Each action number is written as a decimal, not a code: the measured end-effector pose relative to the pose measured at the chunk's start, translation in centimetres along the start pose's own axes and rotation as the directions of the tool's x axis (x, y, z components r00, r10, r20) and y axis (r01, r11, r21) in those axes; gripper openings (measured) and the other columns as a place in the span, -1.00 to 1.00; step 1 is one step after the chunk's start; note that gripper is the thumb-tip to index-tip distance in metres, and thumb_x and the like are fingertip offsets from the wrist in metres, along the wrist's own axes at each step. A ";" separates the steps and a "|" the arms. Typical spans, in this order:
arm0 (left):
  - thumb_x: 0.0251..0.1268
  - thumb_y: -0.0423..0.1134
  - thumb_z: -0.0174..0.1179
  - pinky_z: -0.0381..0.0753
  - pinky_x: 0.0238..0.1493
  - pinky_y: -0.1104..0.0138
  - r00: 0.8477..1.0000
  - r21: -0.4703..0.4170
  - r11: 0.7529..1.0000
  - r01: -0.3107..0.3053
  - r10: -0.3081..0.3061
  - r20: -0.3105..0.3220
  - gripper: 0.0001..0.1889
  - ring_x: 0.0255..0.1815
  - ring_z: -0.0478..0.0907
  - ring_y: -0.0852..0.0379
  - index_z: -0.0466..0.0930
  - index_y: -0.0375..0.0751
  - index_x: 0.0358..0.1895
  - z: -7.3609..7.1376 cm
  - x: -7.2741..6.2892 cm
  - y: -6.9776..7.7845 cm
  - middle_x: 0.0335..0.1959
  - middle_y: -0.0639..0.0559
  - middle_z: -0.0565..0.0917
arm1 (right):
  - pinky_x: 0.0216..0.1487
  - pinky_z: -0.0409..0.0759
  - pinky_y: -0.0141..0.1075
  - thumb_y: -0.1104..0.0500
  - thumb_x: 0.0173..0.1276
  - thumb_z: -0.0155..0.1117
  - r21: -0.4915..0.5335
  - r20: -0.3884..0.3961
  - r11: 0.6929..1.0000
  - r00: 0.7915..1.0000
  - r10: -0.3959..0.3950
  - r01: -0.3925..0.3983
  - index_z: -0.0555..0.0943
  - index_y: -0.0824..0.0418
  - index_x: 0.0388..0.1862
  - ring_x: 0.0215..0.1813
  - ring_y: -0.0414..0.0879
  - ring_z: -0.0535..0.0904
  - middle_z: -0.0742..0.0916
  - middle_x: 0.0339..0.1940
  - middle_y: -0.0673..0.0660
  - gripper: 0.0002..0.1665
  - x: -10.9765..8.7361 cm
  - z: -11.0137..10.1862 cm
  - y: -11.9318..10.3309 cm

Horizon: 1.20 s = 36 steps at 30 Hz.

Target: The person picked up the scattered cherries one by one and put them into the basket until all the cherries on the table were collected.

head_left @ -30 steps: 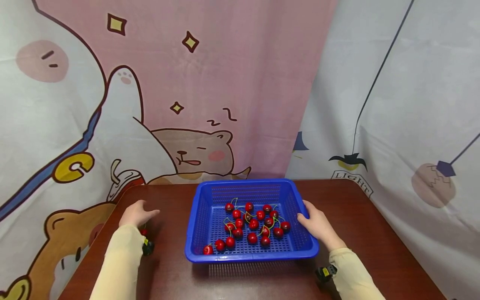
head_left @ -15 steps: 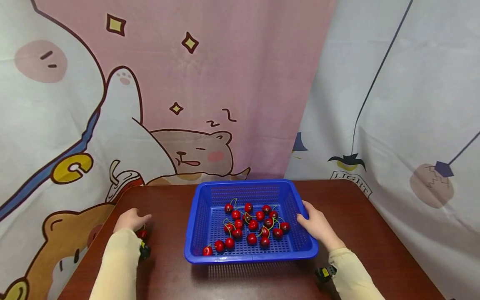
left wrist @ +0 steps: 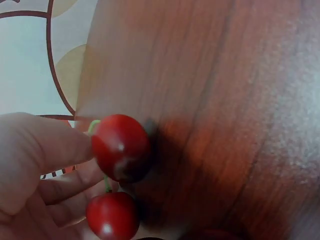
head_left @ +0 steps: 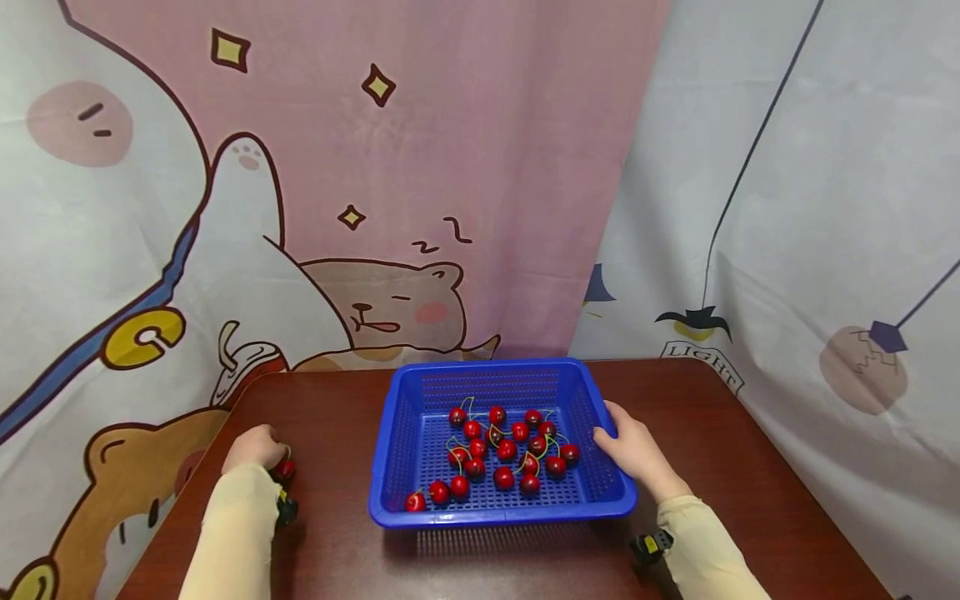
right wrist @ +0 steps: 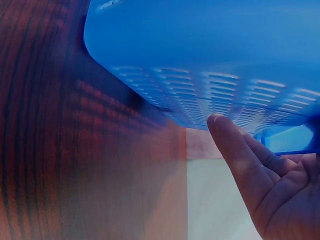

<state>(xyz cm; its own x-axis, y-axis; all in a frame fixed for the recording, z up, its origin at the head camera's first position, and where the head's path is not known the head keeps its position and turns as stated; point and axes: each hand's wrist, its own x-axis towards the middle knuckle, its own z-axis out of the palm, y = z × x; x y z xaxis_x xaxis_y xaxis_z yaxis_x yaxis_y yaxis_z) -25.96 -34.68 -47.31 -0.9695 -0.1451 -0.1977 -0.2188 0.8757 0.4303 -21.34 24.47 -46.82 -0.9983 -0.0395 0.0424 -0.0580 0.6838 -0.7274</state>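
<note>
At the table's left side, my left hand is at a pair of red cherries with green stems. In the left wrist view its thumb and fingers close in behind the upper cherry, by the stem; the fingertips are partly hidden. A second cherry hangs just below. My right hand grips the right side of a blue plastic basket, thumb at the rim. In the right wrist view a finger lies against the slotted outer wall. Several cherries lie spread inside the basket.
The basket stands mid-table on a dark red-brown wooden table. A printed cartoon curtain hangs behind and at both sides. Dark wrist cameras are strapped on the sleeves. A dark red edge shows at the bottom of the left wrist view.
My left hand has moved slightly left and down onto the cherries, and its thumb has drawn in from an outstretched position. The right hand and basket stay in place.
</note>
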 end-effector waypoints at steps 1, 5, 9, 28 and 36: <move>0.16 -0.26 0.17 0.54 -0.18 -0.13 1.000 0.000 1.000 0.007 -0.007 -0.006 -0.54 -0.24 0.52 -0.26 0.47 -0.61 0.02 0.0 -0.1 0.0 -0.14 -0.50 0.57 | -0.14 0.65 0.07 0.22 0.45 0.13 0.000 0.000 1.000 1.000 0.000 0.000 0.18 0.47 0.44 -0.04 0.27 0.67 0.55 0.18 0.53 -0.31 0.0 0.0 0.0; 0.18 -0.26 0.18 0.56 -0.29 -0.08 0.999 0.008 1.000 0.024 -0.023 -0.031 -0.59 -0.26 0.52 -0.24 0.53 -0.53 0.01 0.3 -0.2 -0.2 -0.11 -0.49 0.58 | -0.12 0.65 0.07 0.22 0.45 0.13 -0.003 -0.002 1.000 1.000 -0.006 0.005 0.19 0.48 0.44 -0.03 0.27 0.66 0.55 0.18 0.53 -0.31 0.0 0.0 -0.1; 0.21 -0.28 0.17 0.57 -0.34 -0.05 0.999 0.002 0.999 0.033 -0.033 -0.041 -0.62 -0.24 0.54 -0.25 0.57 -0.48 0.03 0.6 -0.2 -0.5 -0.04 -0.49 0.58 | -0.11 0.65 0.07 0.22 0.44 0.13 -0.006 -0.005 1.000 1.000 -0.013 0.013 0.20 0.48 0.43 -0.04 0.26 0.67 0.56 0.17 0.52 -0.32 0.0 0.0 0.0; 0.18 -0.27 0.32 0.50 -0.47 0.17 0.991 -0.107 0.987 -0.120 0.112 -0.077 -0.89 -0.44 0.49 -0.03 0.63 -0.25 -0.34 -0.9 -0.6 3.1 -0.47 -0.06 0.61 | -0.11 0.63 0.11 0.21 0.45 0.13 -0.012 0.004 1.000 1.000 0.000 0.000 0.18 0.48 0.44 0.01 0.32 0.64 0.54 0.20 0.53 -0.32 0.0 0.0 0.0; 0.27 -0.31 0.28 0.55 -0.40 0.15 0.951 -0.132 0.956 -0.263 0.233 -0.204 -0.90 -0.47 0.61 0.05 0.67 -0.30 -0.29 -2.2 -1.4 7.9 -0.45 -0.08 0.71 | -0.09 0.62 0.12 0.22 0.45 0.13 -0.013 -0.002 1.000 1.000 -0.002 0.002 0.19 0.48 0.44 0.01 0.31 0.64 0.54 0.20 0.53 -0.32 0.0 0.0 0.0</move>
<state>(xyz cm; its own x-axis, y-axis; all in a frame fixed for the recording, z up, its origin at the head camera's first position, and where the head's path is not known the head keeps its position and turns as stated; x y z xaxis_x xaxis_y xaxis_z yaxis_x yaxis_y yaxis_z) -26.59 -28.61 -41.71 -0.9954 -0.0274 0.0917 0.0309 0.8147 0.5791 -21.30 24.47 -46.78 -0.9982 -0.0395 0.0456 -0.0602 0.6932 -0.7182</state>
